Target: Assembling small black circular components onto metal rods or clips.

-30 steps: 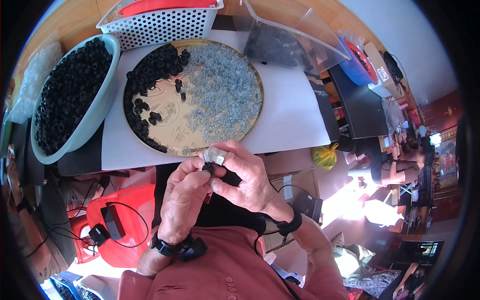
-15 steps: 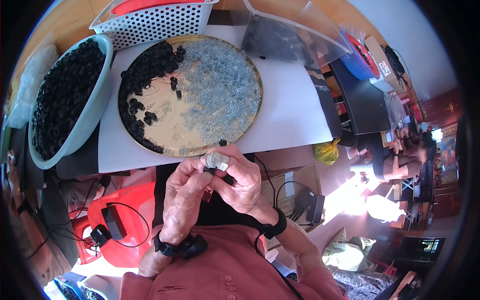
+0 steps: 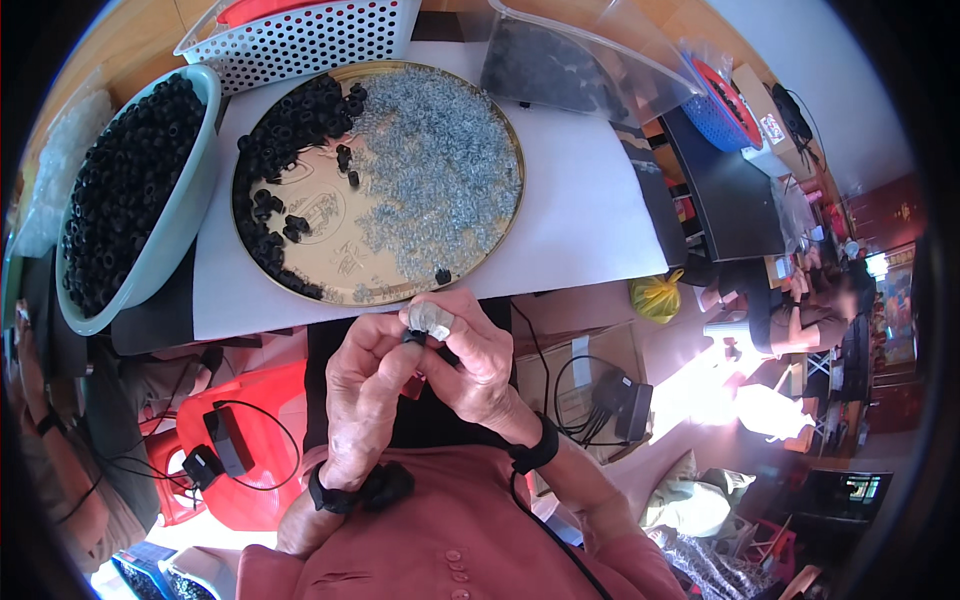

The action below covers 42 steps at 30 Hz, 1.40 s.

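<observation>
Just off the near rim of a round gold tray (image 3: 330, 245), my two hands meet fingertip to fingertip. My left hand (image 3: 368, 385) pinches a small black hollow piece (image 3: 414, 338) between thumb and fingers. Against the same piece close the fingers of my right hand (image 3: 472, 365); any smaller part between them is hidden. Whitish tape (image 3: 430, 319) wraps a finger of the right hand. On the tray, black hollow pieces (image 3: 310, 110) lie along the left side, and many small clear pieces (image 3: 440, 170) cover the right. One lone black piece (image 3: 443, 276) rests near the front rim.
A pale green basin (image 3: 213, 130) full of black pieces stands left of the tray. Behind are a white perforated basket (image 3: 320, 48) and a clear plastic bin (image 3: 600, 75). White sheeting (image 3: 590, 210) covers the table. Cables and a black box (image 3: 632, 408) lie below right.
The pinched hands have shifted very slightly left, and the fingers have turned a little around the black piece. The tray's contents look the same.
</observation>
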Each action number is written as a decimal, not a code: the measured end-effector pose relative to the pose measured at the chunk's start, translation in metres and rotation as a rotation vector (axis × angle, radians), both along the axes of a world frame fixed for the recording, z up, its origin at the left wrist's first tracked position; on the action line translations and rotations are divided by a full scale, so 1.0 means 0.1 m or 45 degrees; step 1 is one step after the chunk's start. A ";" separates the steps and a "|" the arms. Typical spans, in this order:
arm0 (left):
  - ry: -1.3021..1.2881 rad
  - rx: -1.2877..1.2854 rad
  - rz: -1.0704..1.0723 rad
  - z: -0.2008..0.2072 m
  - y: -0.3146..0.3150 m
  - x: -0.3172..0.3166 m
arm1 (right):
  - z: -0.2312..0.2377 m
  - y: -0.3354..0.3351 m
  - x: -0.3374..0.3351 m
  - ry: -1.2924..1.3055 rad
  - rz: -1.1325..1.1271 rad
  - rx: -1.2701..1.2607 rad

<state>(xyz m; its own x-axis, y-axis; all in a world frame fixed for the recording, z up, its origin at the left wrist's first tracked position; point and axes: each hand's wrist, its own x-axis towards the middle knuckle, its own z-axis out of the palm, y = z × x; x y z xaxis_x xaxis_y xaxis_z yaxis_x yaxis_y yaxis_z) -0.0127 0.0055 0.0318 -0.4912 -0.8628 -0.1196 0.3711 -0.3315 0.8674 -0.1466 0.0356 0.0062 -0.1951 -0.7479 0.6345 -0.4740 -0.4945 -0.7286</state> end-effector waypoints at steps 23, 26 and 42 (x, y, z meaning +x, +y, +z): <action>-0.441 -0.414 -0.190 0.17 0.08 0.07 | 0.05 0.26 0.18 -0.048 -0.209 -0.035; -0.360 -0.252 -0.195 0.16 0.07 0.07 | 0.00 0.28 0.26 -0.213 -0.311 0.009; -0.116 -0.184 -0.183 0.03 -0.08 0.04 | 1.23 -0.65 -0.79 -0.039 -0.242 -0.086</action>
